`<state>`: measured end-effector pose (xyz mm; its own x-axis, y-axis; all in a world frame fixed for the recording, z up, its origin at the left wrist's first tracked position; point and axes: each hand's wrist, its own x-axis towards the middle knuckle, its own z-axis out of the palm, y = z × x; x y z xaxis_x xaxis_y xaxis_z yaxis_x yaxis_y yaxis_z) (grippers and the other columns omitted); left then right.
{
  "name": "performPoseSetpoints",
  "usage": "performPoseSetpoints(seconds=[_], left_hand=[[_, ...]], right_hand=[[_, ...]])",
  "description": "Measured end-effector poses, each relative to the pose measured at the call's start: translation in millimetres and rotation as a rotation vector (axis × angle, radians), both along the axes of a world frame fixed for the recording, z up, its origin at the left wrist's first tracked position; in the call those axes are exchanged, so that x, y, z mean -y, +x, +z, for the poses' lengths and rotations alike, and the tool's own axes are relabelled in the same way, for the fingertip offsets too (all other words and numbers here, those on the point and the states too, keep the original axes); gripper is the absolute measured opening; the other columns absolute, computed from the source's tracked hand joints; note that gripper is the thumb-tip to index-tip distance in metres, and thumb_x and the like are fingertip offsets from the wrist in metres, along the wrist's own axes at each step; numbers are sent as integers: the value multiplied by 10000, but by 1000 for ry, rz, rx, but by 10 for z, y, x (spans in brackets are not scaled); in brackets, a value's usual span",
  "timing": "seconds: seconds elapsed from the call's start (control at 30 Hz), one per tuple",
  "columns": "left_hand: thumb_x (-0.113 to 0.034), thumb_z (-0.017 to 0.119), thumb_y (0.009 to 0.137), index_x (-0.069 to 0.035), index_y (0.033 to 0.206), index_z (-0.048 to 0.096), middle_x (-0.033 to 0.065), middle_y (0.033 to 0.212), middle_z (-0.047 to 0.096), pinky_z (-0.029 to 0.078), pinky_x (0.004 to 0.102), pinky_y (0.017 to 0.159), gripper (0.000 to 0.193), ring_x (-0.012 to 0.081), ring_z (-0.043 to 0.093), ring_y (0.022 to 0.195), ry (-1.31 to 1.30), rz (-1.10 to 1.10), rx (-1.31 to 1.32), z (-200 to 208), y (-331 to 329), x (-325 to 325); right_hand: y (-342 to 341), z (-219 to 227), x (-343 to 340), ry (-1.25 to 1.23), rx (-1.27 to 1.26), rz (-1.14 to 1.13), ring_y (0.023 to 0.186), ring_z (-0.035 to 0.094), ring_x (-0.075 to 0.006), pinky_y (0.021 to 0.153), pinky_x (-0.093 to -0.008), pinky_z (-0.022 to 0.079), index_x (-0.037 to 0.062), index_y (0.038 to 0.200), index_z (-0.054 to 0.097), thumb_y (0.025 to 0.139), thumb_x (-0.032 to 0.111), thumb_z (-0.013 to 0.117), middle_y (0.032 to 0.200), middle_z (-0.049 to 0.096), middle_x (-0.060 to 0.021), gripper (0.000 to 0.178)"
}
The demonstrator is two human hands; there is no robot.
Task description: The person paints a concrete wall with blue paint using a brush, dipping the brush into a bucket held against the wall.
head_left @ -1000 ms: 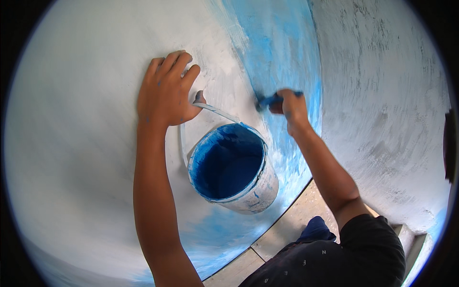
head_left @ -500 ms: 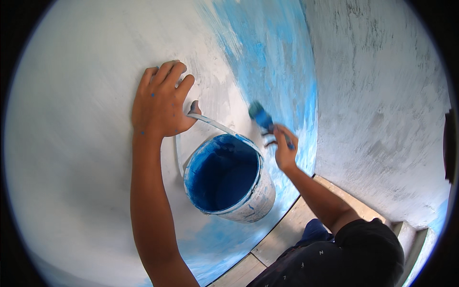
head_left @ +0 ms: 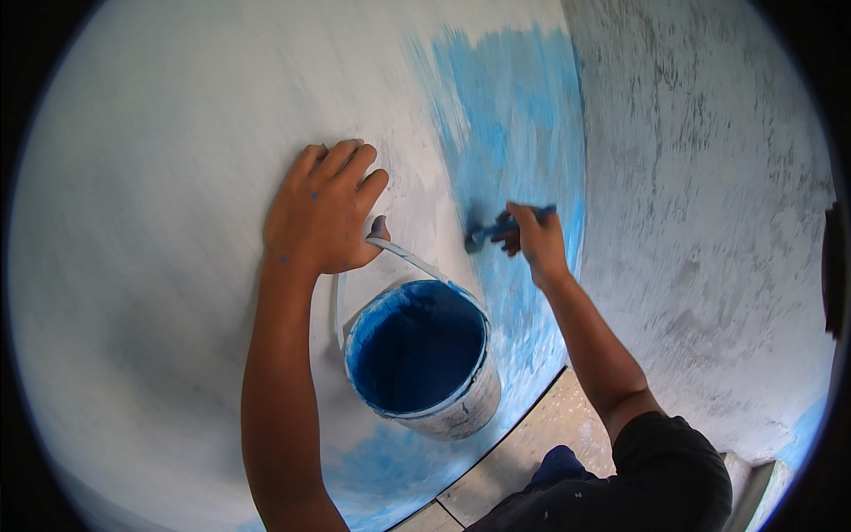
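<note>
The left hand (head_left: 324, 208) holds, thumb-hooked, the handle (head_left: 409, 257) of a white bucket (head_left: 470, 404), dark blue paint (head_left: 417, 359) inside, while the right hand (head_left: 539, 241) grips a brush (head_left: 483, 234) against the wall (head_left: 177, 222) beside it.

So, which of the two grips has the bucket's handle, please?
The left-hand grip: the pale handle of the paint-smeared bucket hangs at its thumb. The right-hand grip differs: it holds the blue paintbrush.
</note>
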<state>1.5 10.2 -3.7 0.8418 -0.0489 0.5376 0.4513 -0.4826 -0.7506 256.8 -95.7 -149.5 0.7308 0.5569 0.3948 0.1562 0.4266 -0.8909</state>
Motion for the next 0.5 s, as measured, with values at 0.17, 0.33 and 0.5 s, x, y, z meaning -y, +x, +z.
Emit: performPoseSetpoints(seconds=[0.17, 0.33, 0.5], left_hand=[[-298, 815, 700, -56, 1046, 752, 138, 1270, 673, 424, 447, 1080, 427, 290, 540, 1295, -44, -130, 21, 3, 88, 3], [-287, 814, 683, -61, 1032, 746, 137, 1258, 670, 423, 442, 1074, 421, 289, 545, 1281, -39, -147, 16, 4, 30, -13], [-307, 813, 668, -77, 1020, 732, 115, 1259, 649, 406, 436, 1089, 429, 273, 532, 1277, -93, -213, 31, 8, 18, -6]], right_hand=[[93, 1575, -70, 294, 204, -34, 630, 704, -220, 621, -331, 570, -80, 956, 715, 991, 336, 622, 781, 744, -188, 427], [16, 2131, -238, 749, 304, -42, 835, 737, -255, 759, -378, 600, -54, 1146, 692, 1032, 262, 600, 977, 763, -201, 348], [-42, 1078, -443, 537, 291, 10, 827, 716, -225, 565, -341, 560, -26, 1189, 694, 1036, 296, 615, 954, 753, -159, 365]])
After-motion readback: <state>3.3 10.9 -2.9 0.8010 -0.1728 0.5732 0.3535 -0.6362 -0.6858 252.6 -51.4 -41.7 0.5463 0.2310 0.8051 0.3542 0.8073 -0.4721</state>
